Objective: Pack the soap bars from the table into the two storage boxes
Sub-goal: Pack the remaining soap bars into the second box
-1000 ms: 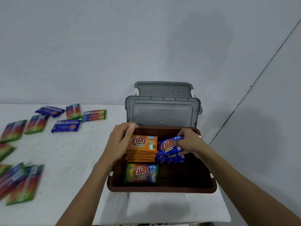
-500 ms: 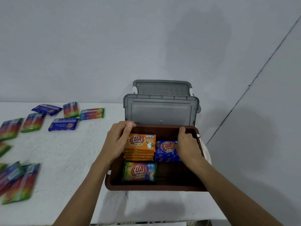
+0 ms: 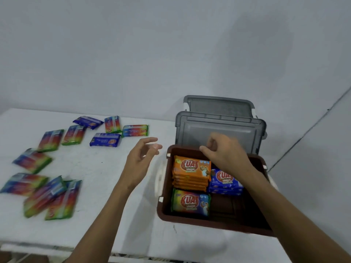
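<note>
The storage box is shown in dark brown and the lids in grey. An orange stack, a blue stack and a rainbow-striped, green-edged bar are seen; the bench is white.

Counter: open box at right end, near front edge. Lid upright just behind box; 2nd lid behind that.
In box: rear-L stack, rear-R stack touching it, single bar front-L.
Loose bars L of box: far group, near group, some overlapping.
L grip above counter, beside box. R grip above box rear.
</note>
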